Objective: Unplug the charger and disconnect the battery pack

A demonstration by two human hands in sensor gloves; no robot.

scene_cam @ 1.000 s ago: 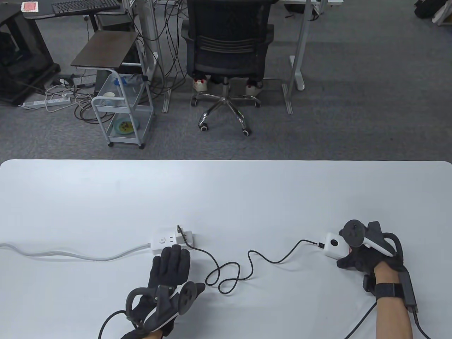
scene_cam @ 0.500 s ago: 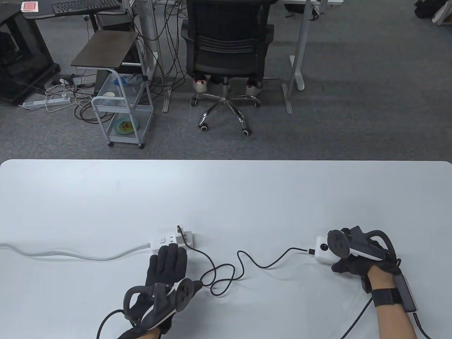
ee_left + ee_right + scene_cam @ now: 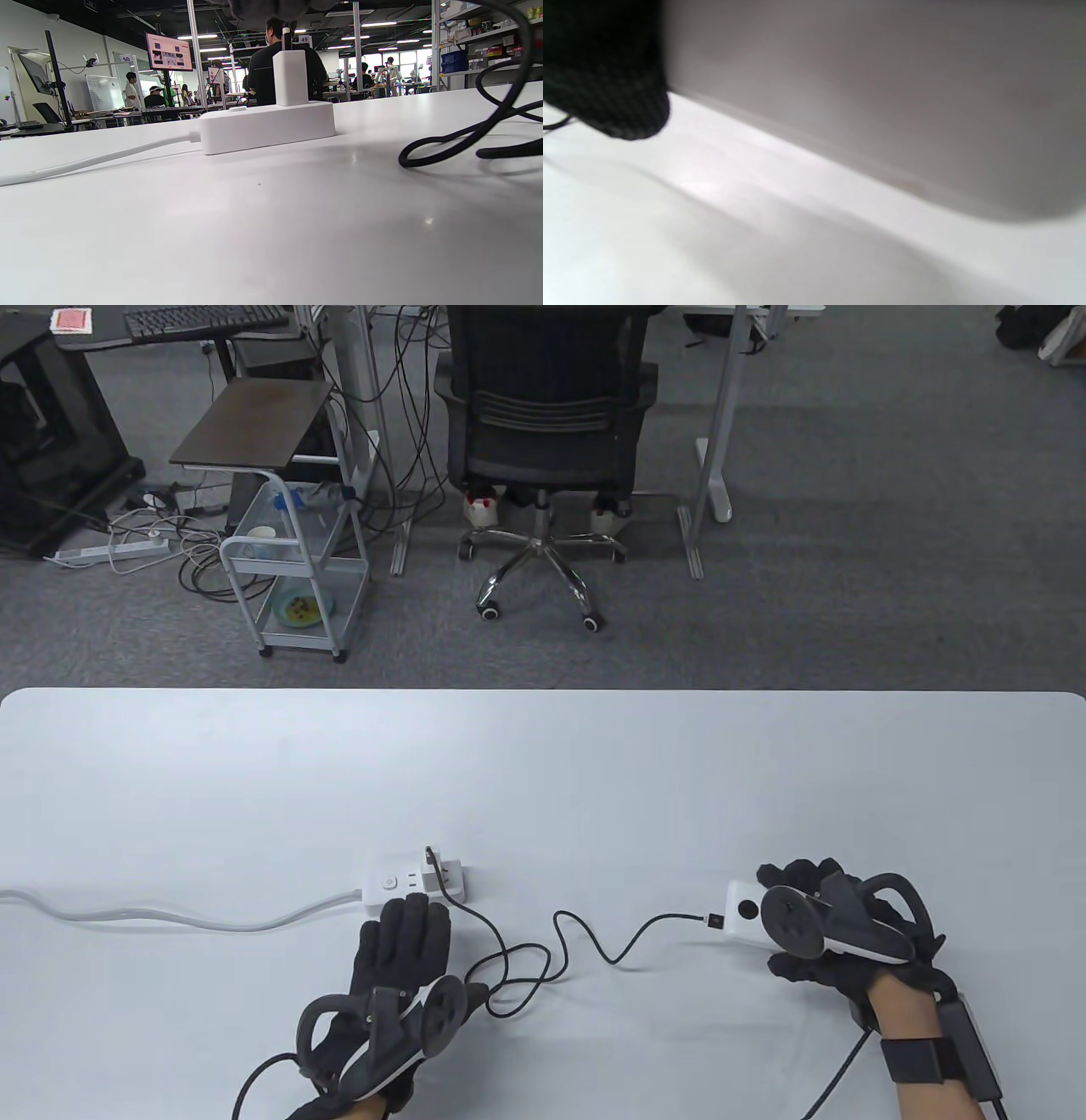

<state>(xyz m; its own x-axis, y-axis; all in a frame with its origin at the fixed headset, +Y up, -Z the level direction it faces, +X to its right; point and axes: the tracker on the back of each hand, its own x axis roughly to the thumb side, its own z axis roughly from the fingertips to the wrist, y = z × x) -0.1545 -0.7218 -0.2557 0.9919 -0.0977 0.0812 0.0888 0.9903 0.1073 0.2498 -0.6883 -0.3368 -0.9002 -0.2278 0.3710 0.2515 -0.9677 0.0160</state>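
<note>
table view shows right hand (image 3: 836,929) gripping small white battery pack (image 3: 740,910), sliding it left; black cable (image 3: 628,937) still plugged in; left hand (image 3: 399,976) lies flat

On the table (image 3: 543,763) are one power strip (image 3: 413,885), one charger (image 3: 290,77), one black cable (image 3: 594,940), one battery pack (image 3: 741,911) and two gloved hands.

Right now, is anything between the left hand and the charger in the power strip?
Nothing visible. The left hand lies flat just short of the strip; the charger stands clear, its cable looping off to the right.
</note>
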